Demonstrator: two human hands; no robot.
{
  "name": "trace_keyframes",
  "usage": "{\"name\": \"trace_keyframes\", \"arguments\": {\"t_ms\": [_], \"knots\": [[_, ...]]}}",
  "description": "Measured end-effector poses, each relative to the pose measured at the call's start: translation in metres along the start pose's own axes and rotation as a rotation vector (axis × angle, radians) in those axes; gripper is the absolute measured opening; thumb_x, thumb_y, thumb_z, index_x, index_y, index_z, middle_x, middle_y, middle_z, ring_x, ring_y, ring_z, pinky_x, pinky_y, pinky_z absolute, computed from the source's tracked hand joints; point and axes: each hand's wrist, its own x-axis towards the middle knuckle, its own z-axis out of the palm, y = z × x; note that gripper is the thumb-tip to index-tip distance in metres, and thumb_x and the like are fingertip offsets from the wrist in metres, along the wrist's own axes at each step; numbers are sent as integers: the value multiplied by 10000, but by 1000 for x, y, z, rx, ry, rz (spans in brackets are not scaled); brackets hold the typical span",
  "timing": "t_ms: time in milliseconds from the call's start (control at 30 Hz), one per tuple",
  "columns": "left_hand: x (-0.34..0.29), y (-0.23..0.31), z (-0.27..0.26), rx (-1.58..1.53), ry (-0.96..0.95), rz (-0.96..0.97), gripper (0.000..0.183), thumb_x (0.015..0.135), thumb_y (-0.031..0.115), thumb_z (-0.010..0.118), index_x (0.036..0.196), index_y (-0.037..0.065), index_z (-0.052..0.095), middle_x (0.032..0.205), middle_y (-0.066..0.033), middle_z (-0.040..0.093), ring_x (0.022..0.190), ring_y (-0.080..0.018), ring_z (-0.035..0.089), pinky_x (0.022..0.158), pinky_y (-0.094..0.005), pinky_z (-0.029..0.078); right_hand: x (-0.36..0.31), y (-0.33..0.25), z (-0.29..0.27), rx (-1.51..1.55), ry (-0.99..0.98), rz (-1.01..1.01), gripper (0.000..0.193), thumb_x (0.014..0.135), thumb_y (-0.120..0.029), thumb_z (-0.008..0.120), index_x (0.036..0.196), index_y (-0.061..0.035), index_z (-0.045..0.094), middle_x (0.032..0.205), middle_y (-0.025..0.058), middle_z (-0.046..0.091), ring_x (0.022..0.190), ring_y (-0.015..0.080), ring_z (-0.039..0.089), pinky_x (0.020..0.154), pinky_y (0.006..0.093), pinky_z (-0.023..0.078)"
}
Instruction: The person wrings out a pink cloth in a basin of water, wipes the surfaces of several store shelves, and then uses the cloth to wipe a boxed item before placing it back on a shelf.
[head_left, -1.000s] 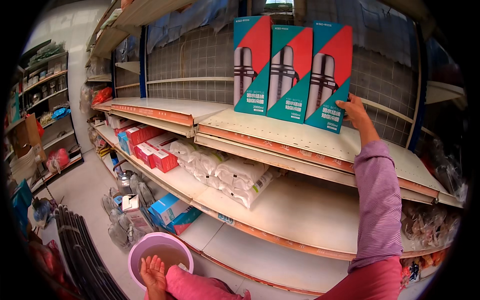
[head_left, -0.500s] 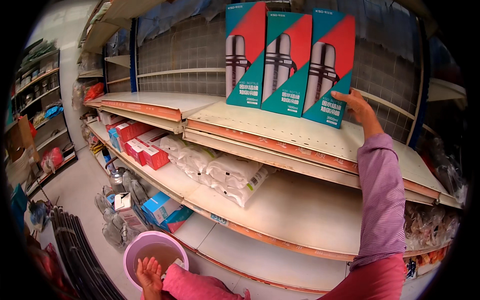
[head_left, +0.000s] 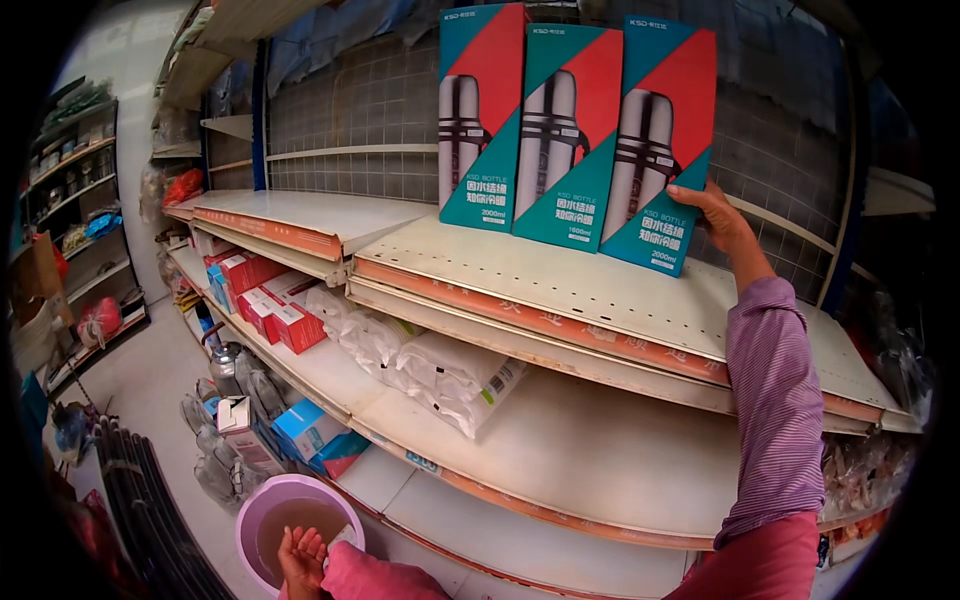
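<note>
Right hand [head_left: 715,215] grasping rightmost flask box [head_left: 655,140] on upper shelf [head_left: 600,290]; best squared flush beside two neighbours. Left hand [head_left: 300,555] in pink basin [head_left: 260,500], low near; grip hidden.

A shop aisle is showing here: long metal store shelves [head_left: 560,290] with coloured price strips are running from 9 to 3 o'clock, carrying three boxed flasks [head_left: 570,130] at 12, red cartons [head_left: 262,295] at 9 and bagged goods [head_left: 440,365] at centre. More stocked racks [head_left: 70,200] are standing at 9 o'clock.
</note>
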Motion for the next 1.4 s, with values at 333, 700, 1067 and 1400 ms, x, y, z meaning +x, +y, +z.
{"name": "trace_keyframes", "arguments": {"t_ms": [333,700,1067,1400], "knots": [[5,16,-15,77,32,59,612,820,544,606,1186,72,474,1004,-72,602,831,-172,586,723,-317,482,-60,-26,-21,146,227,-138,733,635,-245,784,1234,19,453,1001,140,623,871,248,646,822,325,520],[-4,32,-11,96,0,33,590,825,541,602,1178,81,492,975,-56,617,821,-161,578,732,-316,468,-138,-61,19,298,182,-233,571,642,-221,796,1073,26,516,872,106,582,784,205,621,784,321,521],[-14,35,-4,43,28,59,541,828,527,610,1125,83,521,949,-54,639,776,-161,604,707,-310,482,-87,-96,161,350,55,-405,1007,574,-128,844,1357,120,261,979,180,608,818,235,644,739,317,552],[-17,39,-1,3,0,64,511,841,522,597,1102,86,539,940,-53,649,769,-158,611,707,-313,488,-43,-105,263,286,113,-444,854,574,-189,853,1230,90,382,938,151,618,767,233,654,676,300,558]]}}
